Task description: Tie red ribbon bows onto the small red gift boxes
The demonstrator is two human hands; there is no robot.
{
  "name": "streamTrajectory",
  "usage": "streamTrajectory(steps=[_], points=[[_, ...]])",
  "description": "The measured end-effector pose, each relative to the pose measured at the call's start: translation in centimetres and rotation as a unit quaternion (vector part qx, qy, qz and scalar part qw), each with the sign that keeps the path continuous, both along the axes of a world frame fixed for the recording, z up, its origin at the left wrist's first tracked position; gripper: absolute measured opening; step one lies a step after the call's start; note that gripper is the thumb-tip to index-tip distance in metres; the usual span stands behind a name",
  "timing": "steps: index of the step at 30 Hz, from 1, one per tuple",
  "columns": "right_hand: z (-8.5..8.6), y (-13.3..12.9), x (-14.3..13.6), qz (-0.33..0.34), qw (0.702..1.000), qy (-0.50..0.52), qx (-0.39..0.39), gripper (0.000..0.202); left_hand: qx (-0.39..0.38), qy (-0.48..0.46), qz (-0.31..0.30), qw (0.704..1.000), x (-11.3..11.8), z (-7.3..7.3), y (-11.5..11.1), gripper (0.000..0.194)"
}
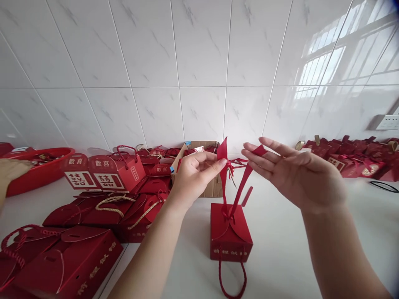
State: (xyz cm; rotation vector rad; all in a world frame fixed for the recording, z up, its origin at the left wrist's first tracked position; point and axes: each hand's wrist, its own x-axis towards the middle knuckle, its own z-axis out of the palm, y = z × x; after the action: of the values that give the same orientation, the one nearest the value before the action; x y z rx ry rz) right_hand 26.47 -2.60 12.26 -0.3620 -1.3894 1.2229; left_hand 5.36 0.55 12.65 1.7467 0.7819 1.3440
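Note:
A small red gift box (232, 232) sits on the white table before me, with gold characters on its near side and a twisted red cord handle (245, 278) drooping toward me. A red ribbon (243, 180) is tied at its lid, with both tails pulled upward. My left hand (196, 176) pinches one tail between thumb and forefinger. My right hand (289, 166) is palm up with fingers nearly straight, the other tail caught between them and its end sticking out. Both tails look taut.
Stacked red boxes (96, 249) with cord handles fill the left. A cardboard carton (213, 189) stands behind the gift box. Another person's hand (15, 168) is by a red basin (34, 178). More tied boxes (352, 162) line the wall at right, near a black ring (384, 187).

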Motion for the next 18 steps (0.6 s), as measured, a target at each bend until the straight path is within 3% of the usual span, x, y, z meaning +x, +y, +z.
streamTrajectory(steps=[3,6,9,12,18], points=[[-0.2,-0.1,-0.4,-0.044,0.999,-0.001,-0.001,0.031,0.006,0.003,0.003,1.0,0.1,-0.1,0.0,0.021],[-0.5,-0.3,-1.0,-0.123,0.992,0.0,0.01,0.02,0.014,0.001,0.011,1.0,0.0,-0.1,-0.1,0.021],[-0.8,-0.6,-1.5,-0.214,0.976,-0.007,0.035,0.009,0.008,0.012,0.016,1.0,0.0,0.0,-0.2,0.025],[-0.9,-0.6,-1.8,-0.296,0.953,0.008,0.064,0.012,0.011,0.013,0.023,1.0,0.1,0.0,-0.3,0.026],[-0.4,-0.4,-1.9,-0.326,0.943,0.009,0.069,0.012,0.031,0.0,0.022,0.999,0.5,0.0,-0.1,0.021]])
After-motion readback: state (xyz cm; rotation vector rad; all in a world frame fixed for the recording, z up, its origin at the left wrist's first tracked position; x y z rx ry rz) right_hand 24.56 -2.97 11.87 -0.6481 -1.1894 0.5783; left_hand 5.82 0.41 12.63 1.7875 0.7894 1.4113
